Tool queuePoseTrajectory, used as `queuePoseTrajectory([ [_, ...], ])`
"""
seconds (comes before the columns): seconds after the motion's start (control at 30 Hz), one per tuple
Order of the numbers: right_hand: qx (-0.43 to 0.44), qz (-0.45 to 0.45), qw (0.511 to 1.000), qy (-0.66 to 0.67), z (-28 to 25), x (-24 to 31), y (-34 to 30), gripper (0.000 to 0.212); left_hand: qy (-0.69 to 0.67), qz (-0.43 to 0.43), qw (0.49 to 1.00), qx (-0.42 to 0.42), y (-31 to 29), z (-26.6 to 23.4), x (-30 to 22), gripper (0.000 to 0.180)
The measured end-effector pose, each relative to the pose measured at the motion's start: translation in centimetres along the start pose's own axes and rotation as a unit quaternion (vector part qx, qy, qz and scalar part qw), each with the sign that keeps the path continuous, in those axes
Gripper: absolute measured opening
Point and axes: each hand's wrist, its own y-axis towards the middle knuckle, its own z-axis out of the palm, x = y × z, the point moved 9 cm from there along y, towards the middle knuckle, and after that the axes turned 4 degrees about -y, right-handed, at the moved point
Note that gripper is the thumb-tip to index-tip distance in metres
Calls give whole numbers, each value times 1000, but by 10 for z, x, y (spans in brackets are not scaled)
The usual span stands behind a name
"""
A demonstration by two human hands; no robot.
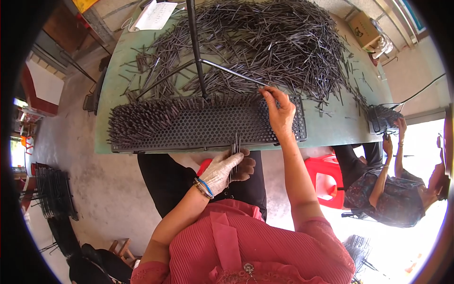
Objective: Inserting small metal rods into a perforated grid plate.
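Note:
A long black perforated board [208, 127] lies along the table's near edge. Thin dark rods [137, 122] stand densely in the holes of its left part, with more along its far edge. My left hand [221, 171], in a pale glove with dark fingertips, is closed around a small bundle of thin dark rods [235, 146] just in front of the board. My bare right hand [281, 112] is over the board's right end, thumb and fingers pinched together at its far edge. Whatever sits between those fingertips is too small to make out.
A large heap of loose rods [283, 42] covers the far side of the green table [106, 113]. A black stand [196, 52] with splayed legs rises behind the board. Papers [153, 16] lie far left. At right, another person [388, 194] handles a smaller rod-filled block [382, 117].

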Motion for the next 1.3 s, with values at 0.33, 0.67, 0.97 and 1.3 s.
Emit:
queuePoseTrajectory([
  [0.33,49,-206,966,-146,13,40,-10,25,-4,6,1000,6,1,-1,1,27],
  [0.67,11,-197,961,-194,11,47,-12,23,-2,26,1000,-3,0,-2,-1,28],
  [0.97,-31,-204,957,-201,-2,58,-21,21,-6,30,999,21,-2,1,-4,27],
  [1.3,332,266,886,185,32,19,-86,29,67,75,992,81,-7,24,-17,31],
])
